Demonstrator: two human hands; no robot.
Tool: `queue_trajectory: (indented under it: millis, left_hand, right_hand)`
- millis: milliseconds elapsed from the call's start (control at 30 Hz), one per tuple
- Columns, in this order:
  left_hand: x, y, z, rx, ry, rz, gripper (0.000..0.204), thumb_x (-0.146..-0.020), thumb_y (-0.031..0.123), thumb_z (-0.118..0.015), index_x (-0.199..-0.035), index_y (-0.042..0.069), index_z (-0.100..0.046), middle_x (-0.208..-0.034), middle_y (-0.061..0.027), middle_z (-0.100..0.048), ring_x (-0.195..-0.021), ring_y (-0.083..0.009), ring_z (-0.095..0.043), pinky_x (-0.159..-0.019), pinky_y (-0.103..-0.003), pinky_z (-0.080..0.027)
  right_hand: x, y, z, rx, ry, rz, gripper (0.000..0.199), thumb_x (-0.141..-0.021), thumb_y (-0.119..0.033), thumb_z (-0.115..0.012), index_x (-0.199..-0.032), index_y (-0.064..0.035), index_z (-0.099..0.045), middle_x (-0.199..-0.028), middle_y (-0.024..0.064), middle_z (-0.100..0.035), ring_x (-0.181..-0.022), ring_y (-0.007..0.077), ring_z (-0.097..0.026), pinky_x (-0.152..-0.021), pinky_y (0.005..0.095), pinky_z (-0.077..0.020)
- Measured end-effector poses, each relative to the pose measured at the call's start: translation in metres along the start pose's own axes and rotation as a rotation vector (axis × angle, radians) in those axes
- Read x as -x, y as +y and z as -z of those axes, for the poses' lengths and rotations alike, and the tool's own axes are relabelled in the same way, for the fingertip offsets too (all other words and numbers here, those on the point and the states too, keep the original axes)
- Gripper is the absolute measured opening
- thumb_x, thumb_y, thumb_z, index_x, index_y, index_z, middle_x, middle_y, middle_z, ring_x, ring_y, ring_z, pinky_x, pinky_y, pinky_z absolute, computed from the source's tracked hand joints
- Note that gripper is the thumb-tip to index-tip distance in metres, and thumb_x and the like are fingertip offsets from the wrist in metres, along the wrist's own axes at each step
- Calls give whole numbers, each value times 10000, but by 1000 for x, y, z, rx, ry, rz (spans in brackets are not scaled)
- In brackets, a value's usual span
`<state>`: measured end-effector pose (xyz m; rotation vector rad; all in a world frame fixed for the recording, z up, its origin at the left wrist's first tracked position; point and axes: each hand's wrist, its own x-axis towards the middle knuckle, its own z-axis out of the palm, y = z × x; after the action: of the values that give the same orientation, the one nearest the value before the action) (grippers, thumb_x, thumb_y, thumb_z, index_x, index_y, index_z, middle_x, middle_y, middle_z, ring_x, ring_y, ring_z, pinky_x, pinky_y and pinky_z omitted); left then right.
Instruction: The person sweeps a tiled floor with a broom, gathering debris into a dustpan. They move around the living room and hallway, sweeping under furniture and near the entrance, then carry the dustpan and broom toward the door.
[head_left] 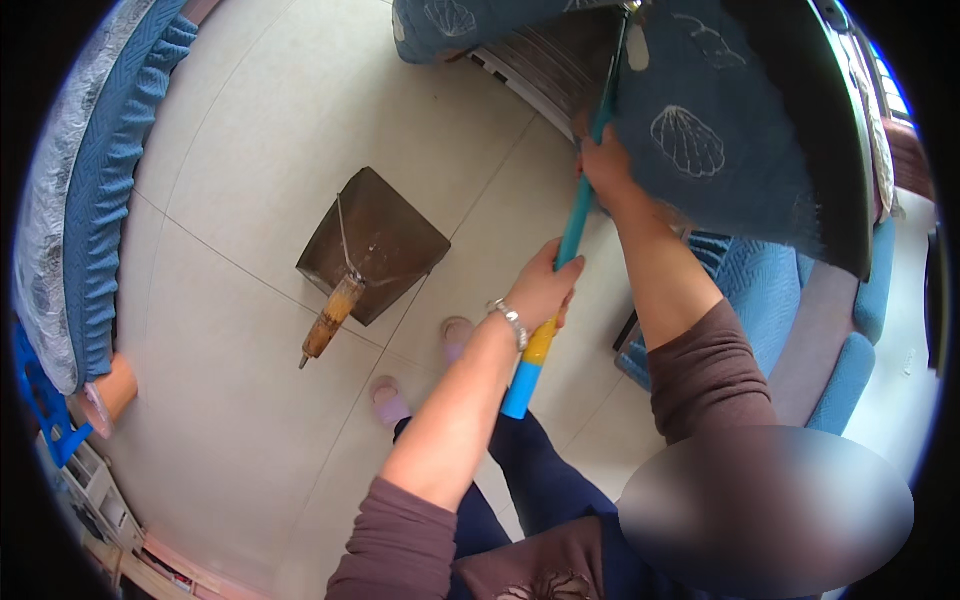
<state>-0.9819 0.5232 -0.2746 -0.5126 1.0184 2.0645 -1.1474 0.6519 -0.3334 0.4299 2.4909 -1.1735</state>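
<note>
1. Teal along its upper length, with a yellow band and a light blue end near the body, the long handle (572, 240) runs diagonally from the person's lap up under the blue cloth (700, 130) at the top of the view; its far end is hidden there.
2. Left hand (545, 285) — fingers wrapped tight round the handle just above the yellow band, a metal bracelet (511, 322) on the wrist.
3. Right hand (605, 170) grips the same handle higher up, fingers closed round it, right at the hem of the cloth, which drapes over part of the wrist.
4. Pale glossy floor tiles (260, 150) lie open across the centre and upper left, crossed by thin grout lines; this is the widest room about the hands.
5. On that floor, well apart from the hands, sits a dark, dull metal dustpan (375, 240) — a flat wedge shape with a worn yellowish handle (330, 320) pointing toward the person.
6. Two pinkish slippers (390, 400) show just below the left forearm.
7. Quilted blue upholstery (110, 170) curves along the left rim, and more blue padded seating (770, 290) crowds the right side, close to the right elbow.
8. The cloth carries pale stitched shell outlines.
</note>
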Motion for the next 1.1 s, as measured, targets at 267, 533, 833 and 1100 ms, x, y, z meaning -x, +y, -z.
queue_trajectory:
  millis: [267, 533, 833, 1100]
  left_hand:
    - [231, -144, 24, 31, 225, 265, 316, -926, 174, -467, -1228, 98, -408, -504, 12, -414, -332, -89, -401, -316, -229, -321]
    - [400, -195, -15, -271, 338, 142, 390, -871, 90, -522, -1246, 98, -418, -580, 21, -456, -403, -74, -447, -379, -238, -372]
    - [394, -224, -16, -186, 262, 171, 424, -848, 126, -565, -1243, 89, -415, -619, 3, -502, -477, -92, -512, -447, -245, -414]
    - [369, -180, 7, -301, 222, 357, 400, -846, 191, -577, -1195, 96, -404, -598, -34, -513, -415, -136, -533, -403, -282, -445]
  right_hand:
    - [257, 23, -91, -19, -310, -235, 844, -821, -37, -454, -1386, -51, 173, -723, 193, -558, -563, 284, -582, -518, 377, -482]
    - [416, -21, -68, -315, -600, -420, 840, -851, -35, -464, -1381, -109, 184, -769, 132, -539, -502, 207, -601, -465, 338, -525]
    - [417, 3, -62, -212, -597, -378, 801, -858, -30, -459, -1385, -107, 139, -805, 132, -507, -539, 226, -619, -499, 350, -544]
    - [394, 3, -63, -292, -426, -349, 721, -866, -62, -478, -1365, -90, 42, -726, 118, -514, -497, 220, -589, -429, 351, -511]
